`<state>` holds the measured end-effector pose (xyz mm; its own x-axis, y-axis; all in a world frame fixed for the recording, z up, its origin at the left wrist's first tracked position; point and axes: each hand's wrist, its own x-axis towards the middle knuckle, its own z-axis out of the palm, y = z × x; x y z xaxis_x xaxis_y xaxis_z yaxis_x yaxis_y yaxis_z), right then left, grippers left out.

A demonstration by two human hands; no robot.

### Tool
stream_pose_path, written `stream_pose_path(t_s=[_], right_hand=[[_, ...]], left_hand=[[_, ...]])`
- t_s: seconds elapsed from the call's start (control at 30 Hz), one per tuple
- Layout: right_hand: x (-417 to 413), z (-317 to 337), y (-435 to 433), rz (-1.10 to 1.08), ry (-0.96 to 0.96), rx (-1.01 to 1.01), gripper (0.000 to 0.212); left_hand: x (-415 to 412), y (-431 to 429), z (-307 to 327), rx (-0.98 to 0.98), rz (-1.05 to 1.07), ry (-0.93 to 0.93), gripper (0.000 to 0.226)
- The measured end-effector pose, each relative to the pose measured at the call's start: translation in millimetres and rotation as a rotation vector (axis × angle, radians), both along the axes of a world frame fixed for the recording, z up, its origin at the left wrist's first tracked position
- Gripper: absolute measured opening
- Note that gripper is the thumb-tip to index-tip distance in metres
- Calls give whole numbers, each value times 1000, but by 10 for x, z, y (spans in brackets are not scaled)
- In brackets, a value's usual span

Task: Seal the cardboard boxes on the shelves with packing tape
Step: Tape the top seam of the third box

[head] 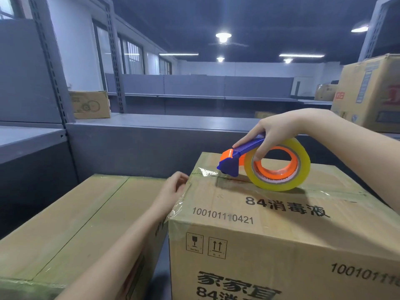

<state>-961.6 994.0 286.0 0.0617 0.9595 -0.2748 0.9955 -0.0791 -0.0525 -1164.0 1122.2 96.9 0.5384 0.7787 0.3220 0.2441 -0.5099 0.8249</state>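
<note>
Right hand (273,132) curled around the blue-and-orange plastic tape dispenser (243,150), I start the seam of the brown cardboard box (281,239) beneath it; next, I think, a steady pull toward my wrist.

Matt cardboard box (270,224), glossy tape (279,167)

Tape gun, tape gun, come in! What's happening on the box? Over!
Right hand grips tape gun, roll resting on tall box top. Left hand against that box's upper left edge, by the tape end. Nothing in the way on top.
</note>
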Motion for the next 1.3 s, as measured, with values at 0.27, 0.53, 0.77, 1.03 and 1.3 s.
stream_pose_path(t_s=[0.27,0.53,0.77,1.03,1.3], right_hand=[[-33,-7,6,-63,-31,37,46],[-84,13,91,-63,-170,-38,61],[-148,-49,126,34,-258,-2,62],[11,-128,10,202,-240,174,59],[144,-123,71,343,-262,171,63]], left_hand=[[-128,-14,383,190,-355,102,44],[-119,45,495,430,-424,314,43],[33,-196,759,613,-211,647,37],[169,-491,614,432,-202,722,83],[235,-583,764,295,-165,817,87]])
